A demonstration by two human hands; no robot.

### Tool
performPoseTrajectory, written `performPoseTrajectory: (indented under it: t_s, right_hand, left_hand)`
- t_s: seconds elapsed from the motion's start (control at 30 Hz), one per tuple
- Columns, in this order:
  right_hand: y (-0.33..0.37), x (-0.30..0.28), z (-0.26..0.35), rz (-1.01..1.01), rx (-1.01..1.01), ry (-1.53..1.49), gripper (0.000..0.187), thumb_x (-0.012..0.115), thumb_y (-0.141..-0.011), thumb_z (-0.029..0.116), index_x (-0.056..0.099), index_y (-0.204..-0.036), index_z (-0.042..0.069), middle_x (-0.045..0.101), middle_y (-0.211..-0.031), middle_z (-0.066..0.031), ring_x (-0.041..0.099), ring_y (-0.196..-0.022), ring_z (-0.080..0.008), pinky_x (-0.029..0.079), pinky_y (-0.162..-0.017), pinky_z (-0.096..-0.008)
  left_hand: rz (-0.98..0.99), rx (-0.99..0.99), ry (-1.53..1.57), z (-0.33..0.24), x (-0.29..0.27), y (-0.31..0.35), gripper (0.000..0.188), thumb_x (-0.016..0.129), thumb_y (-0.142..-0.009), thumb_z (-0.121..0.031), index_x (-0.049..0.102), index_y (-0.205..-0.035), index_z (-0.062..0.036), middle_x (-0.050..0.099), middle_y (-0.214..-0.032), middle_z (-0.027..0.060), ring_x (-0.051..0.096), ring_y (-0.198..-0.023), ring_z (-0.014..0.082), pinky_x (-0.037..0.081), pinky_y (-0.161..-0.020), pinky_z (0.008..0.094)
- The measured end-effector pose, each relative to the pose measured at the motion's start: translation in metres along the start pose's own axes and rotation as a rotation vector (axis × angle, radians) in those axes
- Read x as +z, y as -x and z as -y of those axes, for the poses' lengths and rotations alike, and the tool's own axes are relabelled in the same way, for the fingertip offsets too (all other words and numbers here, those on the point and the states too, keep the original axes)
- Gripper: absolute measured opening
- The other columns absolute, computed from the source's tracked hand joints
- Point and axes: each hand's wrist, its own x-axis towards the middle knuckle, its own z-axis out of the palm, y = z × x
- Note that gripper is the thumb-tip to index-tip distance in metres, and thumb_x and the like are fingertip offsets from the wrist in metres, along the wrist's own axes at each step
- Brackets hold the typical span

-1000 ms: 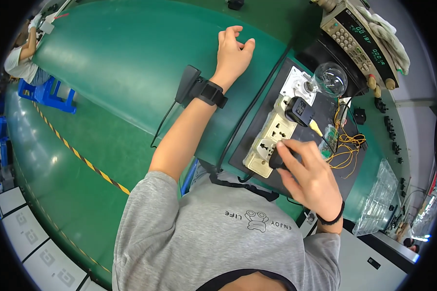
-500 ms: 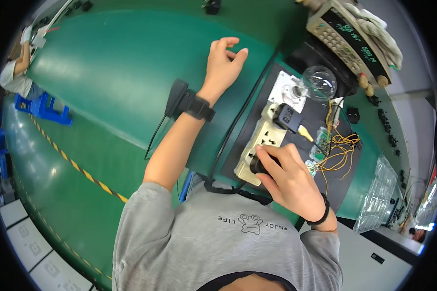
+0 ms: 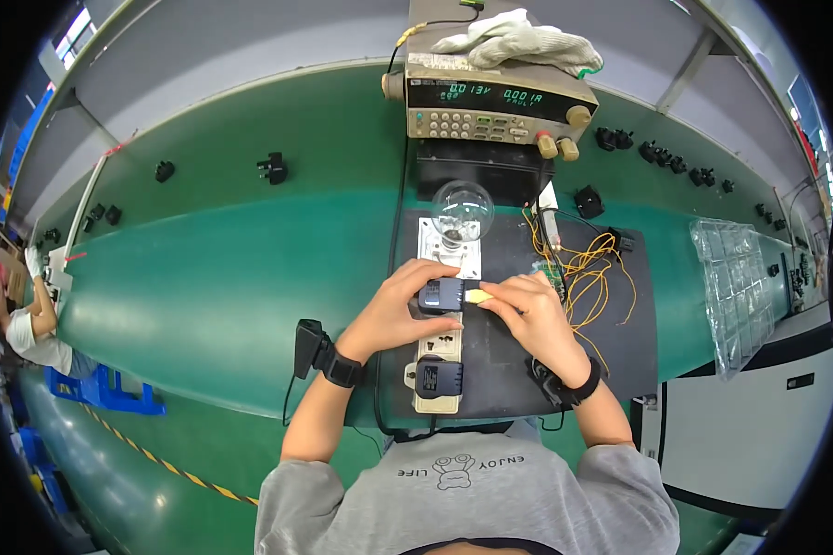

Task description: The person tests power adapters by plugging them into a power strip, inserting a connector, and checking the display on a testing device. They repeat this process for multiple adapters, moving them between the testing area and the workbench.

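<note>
the left hand [image 3: 393,310] is curved around a black, boxy plastic power adapter [image 3: 441,294], fingers along its far edge and thumb along its near edge; whether they press on it, i cannot tell. the right hand [image 3: 539,319] pinches a small pale-yellow cable connector [image 3: 477,296] between thumb and fingers, at the adapter's right side. this adapter sits toward the far end of a long cream plastic power strip [image 3: 440,345], and a second black, boxy adapter [image 3: 440,377] sits near the strip's near end, with sockets showing between them.

just beyond the hands, a clear round glass bulb [image 3: 464,211] stands at a white square lamp base [image 3: 429,245]. to the right, a tangle of thin yellow wires [image 3: 588,277] lies by a small green circuit board [image 3: 551,275] on a dark rectangular mat [image 3: 625,342], which covers part of the green table [image 3: 231,277]. farther back is a beige metal bench power supply [image 3: 504,102], white knitted gloves [image 3: 523,42] on top.
</note>
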Motion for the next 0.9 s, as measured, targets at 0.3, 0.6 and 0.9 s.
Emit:
performPoseTrajectory:
  t_s: [0.3, 0.6, 0.9]
  right_hand:
    - [-0.0004, -0.0031, 0.0067, -0.026, -0.106, 0.127, 0.019, 0.070, -0.074, 0.011, 0.068, -0.091, 0.001, 0.060, -0.071, -0.0047, 0.056, -0.069, -0.0189, 0.038, -0.067, -0.0317]
    - [-0.0035, -0.0027, 0.0053, -0.047, -0.110, 0.091, 0.020, 0.071, -0.073, 0.009, 0.068, -0.091, 0.001, 0.060, -0.070, -0.0053, 0.055, -0.066, -0.0194, 0.037, -0.066, -0.0312]
    - [-0.0001, -0.0013, 0.0069, -0.043, -0.103, 0.099, 0.019, 0.071, -0.073, 0.008, 0.068, -0.091, 0.001, 0.061, -0.071, -0.0054, 0.054, -0.066, -0.0194, 0.037, -0.067, -0.0309]
  left_hand:
    - [0.007, -0.064, 0.039, 0.0061, -0.0015, -0.0003, 0.049, 0.081, -0.064, -0.012, 0.060, -0.108, -0.0035, 0.061, -0.107, 0.0090, 0.059, -0.100, 0.0207, 0.045, -0.088, 0.0308]
    - [0.007, -0.037, 0.007, 0.0091, -0.0030, -0.0027, 0.050, 0.082, -0.064, -0.013, 0.060, -0.108, -0.0038, 0.061, -0.107, 0.0089, 0.059, -0.099, 0.0209, 0.046, -0.087, 0.0310]
    - [-0.007, -0.040, 0.023, 0.0065, -0.0017, 0.0005, 0.048, 0.081, -0.065, -0.020, 0.061, -0.106, -0.0044, 0.062, -0.104, 0.0091, 0.058, -0.098, 0.0244, 0.045, -0.086, 0.0333]
